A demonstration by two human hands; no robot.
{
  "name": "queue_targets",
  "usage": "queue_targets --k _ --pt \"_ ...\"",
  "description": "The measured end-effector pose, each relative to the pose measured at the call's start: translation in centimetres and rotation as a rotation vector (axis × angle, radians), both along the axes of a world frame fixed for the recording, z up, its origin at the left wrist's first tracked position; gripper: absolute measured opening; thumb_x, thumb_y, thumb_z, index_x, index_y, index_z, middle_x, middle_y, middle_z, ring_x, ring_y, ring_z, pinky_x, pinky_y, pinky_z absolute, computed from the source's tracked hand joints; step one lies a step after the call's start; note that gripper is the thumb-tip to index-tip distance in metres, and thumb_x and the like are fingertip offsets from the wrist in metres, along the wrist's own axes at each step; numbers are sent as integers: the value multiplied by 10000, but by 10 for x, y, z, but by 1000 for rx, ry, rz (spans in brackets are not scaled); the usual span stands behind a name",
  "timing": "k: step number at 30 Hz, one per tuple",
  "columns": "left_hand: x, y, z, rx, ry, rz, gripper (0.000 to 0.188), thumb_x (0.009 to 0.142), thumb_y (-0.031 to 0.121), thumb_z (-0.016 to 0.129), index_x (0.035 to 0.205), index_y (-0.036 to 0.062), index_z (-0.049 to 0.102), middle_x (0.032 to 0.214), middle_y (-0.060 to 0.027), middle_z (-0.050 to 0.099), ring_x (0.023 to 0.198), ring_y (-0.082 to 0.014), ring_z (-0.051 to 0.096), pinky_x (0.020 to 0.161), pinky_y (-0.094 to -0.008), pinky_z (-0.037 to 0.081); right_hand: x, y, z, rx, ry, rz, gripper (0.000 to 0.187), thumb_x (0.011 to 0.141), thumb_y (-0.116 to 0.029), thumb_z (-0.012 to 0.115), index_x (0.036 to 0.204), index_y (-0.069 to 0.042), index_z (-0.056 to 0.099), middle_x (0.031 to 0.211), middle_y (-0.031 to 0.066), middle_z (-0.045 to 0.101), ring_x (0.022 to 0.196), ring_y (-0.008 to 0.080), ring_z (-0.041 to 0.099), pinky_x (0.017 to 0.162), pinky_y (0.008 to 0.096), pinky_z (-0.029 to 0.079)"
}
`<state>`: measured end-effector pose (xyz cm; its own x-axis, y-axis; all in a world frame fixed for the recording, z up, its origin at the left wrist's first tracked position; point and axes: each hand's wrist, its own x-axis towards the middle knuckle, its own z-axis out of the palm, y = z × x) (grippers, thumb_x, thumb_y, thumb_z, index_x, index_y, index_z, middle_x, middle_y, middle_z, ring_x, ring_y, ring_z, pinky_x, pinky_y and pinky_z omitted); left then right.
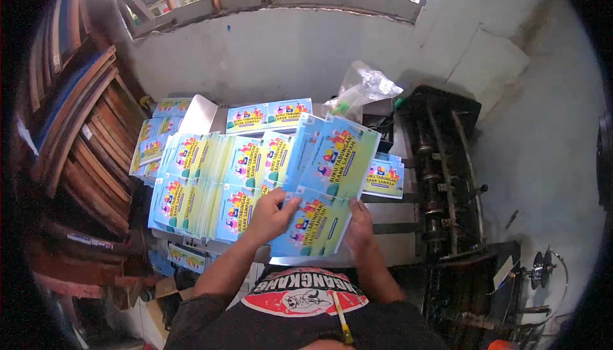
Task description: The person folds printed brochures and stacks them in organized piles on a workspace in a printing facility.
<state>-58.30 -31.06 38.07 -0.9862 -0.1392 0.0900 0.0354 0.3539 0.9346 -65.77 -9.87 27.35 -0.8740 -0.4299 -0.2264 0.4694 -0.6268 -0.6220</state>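
Note:
Close to my body I hold a sheaf of printed cover sheets [332, 161], blue at the top and fading to green, with colourful cartoon figures. My left hand [271, 217] grips its left edge, thumb on top. My right hand [361, 223] holds the right edge, with the thumb showing and the other fingers hidden behind. Just left of the sheaf, a long row of the same sheets [239, 187] lies fanned out and overlapping on the table. A smaller stack of sheets [383, 177] sits to the right, partly under the sheaf.
More sheets [271, 114] lie at the back of the table, and others [153, 139] at far left. A clear plastic bag [367, 88] stands behind. Dark machinery with rollers [440, 184] borders the right side. Wooden frames [96, 139] are stacked at the left.

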Motion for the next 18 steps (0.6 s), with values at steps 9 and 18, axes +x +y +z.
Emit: queue_targets --k 9,18 --pt "-3 -56 -4 275 -41 261 212 925 186 655 992 -12 695 902 -74 711 765 -121 639 710 -284 500 -23 71 -2 356 255 -193 353 1017 -273 463 1267 -31 521 1147 120 647 1006 249 660 849 412 560" --pt "-4 9 -30 348 -94 65 242 852 184 742 999 -2 694 928 -81 713 825 -117 648 758 -282 511 4 -5 15 580 408 -240 237 1014 -204 522 1027 0 643 983 70 634 910 133 550 830 265 447"
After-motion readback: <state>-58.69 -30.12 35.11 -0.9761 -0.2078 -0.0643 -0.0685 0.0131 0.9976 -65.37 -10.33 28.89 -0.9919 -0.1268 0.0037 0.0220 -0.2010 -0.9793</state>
